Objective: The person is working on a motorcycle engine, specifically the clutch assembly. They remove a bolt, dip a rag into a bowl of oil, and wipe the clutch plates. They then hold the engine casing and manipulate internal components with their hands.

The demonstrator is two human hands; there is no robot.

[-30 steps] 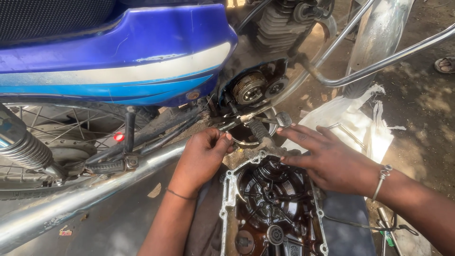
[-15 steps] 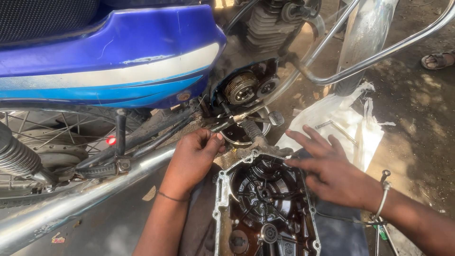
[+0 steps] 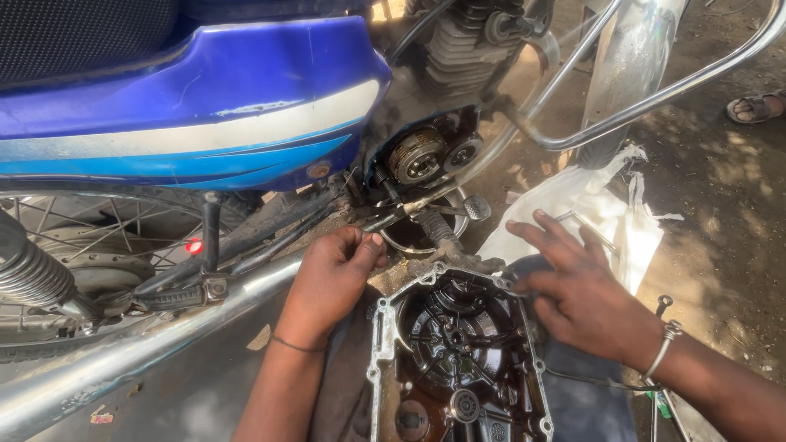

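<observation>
Left hand (image 3: 332,278) curled, fingertips pinched above the cover (image 3: 458,360); what it pinched was hidden. Right hand (image 3: 585,290) lay flat, fingers spread, grasping nothing, at the cover's right edge.

Blue motorcycle side panel (image 3: 205,106) with white stripe above spoked rear wheel (image 3: 98,245), chrome exhaust pipe (image 3: 139,352) below, white plastic sheet (image 3: 573,205) on dirt, sandalled foot (image 3: 757,106) beyond.

We see bare forearms — a thin dark band on our left wrist (image 3: 296,345), a silver bracelet on our right wrist (image 3: 660,352).
</observation>
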